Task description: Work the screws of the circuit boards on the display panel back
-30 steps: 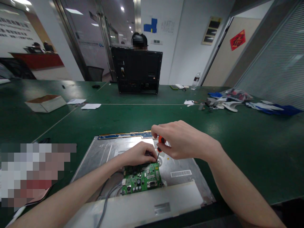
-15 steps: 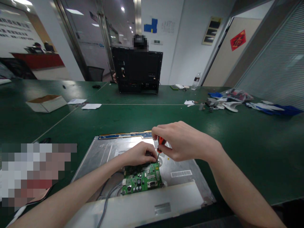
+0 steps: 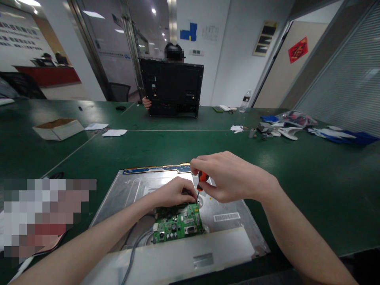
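My right hand [image 3: 230, 176] is closed around a red and black screwdriver [image 3: 202, 178], which points down at the far right corner of a green circuit board [image 3: 179, 225]. Curled over the board's far edge, my left hand [image 3: 176, 192] has its thumb close to the screwdriver's tip. Its other fingertips are partly hidden. The board rests on the silver metal back of a flat display panel [image 3: 228, 231], and a blue circuit strip [image 3: 154, 170] runs along the panel's far edge. Whatever lies under the screwdriver's tip is too small to make out.
A grey cable [image 3: 132, 253] crosses the panel's near left. Across the green table [image 3: 166, 146], a person holds up a black monitor housing [image 3: 172, 87]. An open carton [image 3: 57, 130] and papers [image 3: 114, 133] lie left; a bottle [image 3: 245, 101] and gloves [image 3: 289, 133] lie right.
Both my hands and the screwdriver stay almost in place. Across the table, the other person's hand now shows more fully at the left side of the black housing.
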`<state>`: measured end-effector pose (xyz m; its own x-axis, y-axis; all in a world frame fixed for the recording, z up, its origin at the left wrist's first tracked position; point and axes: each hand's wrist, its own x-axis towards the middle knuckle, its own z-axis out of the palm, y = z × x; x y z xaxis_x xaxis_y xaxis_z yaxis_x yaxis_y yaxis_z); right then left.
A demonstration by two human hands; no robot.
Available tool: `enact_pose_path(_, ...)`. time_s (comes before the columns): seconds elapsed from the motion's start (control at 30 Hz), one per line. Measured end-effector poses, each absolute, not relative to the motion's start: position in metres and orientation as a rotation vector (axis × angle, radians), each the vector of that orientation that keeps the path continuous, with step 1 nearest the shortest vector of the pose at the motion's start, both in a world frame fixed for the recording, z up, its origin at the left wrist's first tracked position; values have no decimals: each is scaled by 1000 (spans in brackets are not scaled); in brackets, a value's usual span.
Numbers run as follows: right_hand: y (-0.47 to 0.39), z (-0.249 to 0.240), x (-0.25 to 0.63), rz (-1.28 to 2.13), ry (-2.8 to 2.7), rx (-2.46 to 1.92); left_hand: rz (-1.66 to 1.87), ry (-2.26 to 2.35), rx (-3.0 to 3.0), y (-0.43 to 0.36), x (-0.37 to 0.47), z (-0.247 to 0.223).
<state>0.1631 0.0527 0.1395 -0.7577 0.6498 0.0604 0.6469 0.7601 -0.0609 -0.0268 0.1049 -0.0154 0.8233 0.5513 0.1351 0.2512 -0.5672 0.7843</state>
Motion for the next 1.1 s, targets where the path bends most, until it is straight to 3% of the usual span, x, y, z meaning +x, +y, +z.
enact_pose_path(0.33, 58, 135, 162, -153, -2850, -1167, 456, 607, 2155, 105, -26, -17)
enact_pose_path(0.63, 55, 137, 165, 12, -2862, -1054, 472, 585, 2161, 105, -27, -18)
enact_pose_path(0.93, 62, 131, 164, -252, -2833, -1176, 450, 628, 2159, 103, -25, -13)
enact_pose_path(1.1, 61, 134, 164, -153, -2837, -1152, 475, 602, 2156, 104, -26, -14)
